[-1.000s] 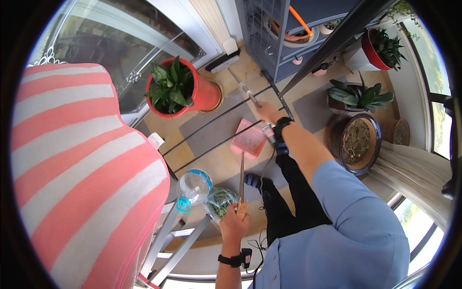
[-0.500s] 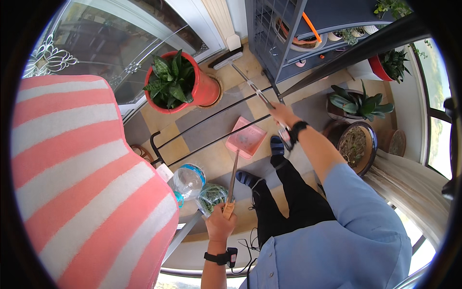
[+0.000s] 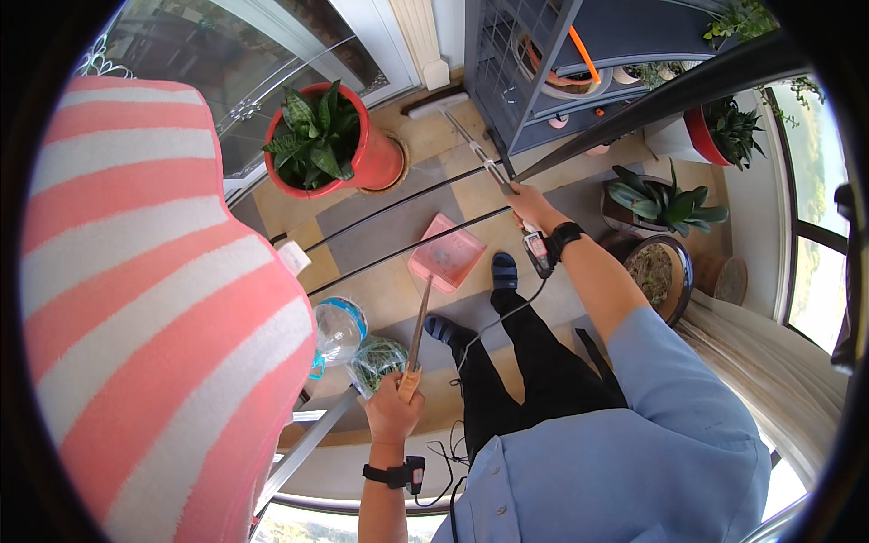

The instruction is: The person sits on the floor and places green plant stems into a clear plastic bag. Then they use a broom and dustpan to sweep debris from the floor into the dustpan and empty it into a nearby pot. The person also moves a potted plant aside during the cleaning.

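My left hand is closed round the wooden grip of a long-handled dustpan. Its pink pan rests on the tiled floor in front of my feet, with a little debris visible inside. The fingers of my right hand wrap the metal handle of a broom. Far from me, the broom's flat grey head lies on the floor between the red plant pot and the dark shelf. Its bristles are hidden from above.
A red pot with a leafy plant stands far left. Black rails cross above the floor. Pink-striped fabric fills the left side. A clear bottle stands near my left hand. Shelving and potted plants line the right.
The broom head has turned over, from dark bristles showing to its grey top, and shifted slightly right. Both hands keep their grips. The whole view has shifted a little.
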Motion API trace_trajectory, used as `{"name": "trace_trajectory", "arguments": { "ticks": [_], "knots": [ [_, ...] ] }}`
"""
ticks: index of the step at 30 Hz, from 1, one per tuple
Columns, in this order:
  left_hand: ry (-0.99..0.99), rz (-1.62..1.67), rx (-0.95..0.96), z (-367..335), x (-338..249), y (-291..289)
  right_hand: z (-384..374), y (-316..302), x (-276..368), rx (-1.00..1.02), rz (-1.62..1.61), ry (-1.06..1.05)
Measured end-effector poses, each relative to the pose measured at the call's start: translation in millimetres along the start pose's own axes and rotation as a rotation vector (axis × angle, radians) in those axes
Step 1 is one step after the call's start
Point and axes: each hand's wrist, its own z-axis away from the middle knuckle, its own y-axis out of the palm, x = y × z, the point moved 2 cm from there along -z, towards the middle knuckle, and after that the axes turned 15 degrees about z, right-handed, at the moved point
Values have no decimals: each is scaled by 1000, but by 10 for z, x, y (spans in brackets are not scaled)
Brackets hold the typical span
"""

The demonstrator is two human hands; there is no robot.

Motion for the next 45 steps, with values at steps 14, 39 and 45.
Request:
{"name": "trace_trajectory", "arguments": {
  "ticks": [14,39,45],
  "knots": [
    [-19,-8,3,2,31,-59,1322,316,325,-10,-142,34],
    [57,16,-36,-29,52,-90,1059,-432,397,138,115,-30],
    [31,9,-43,-31,53,-87,18,-28,335,13,26,42]
  ]
}}
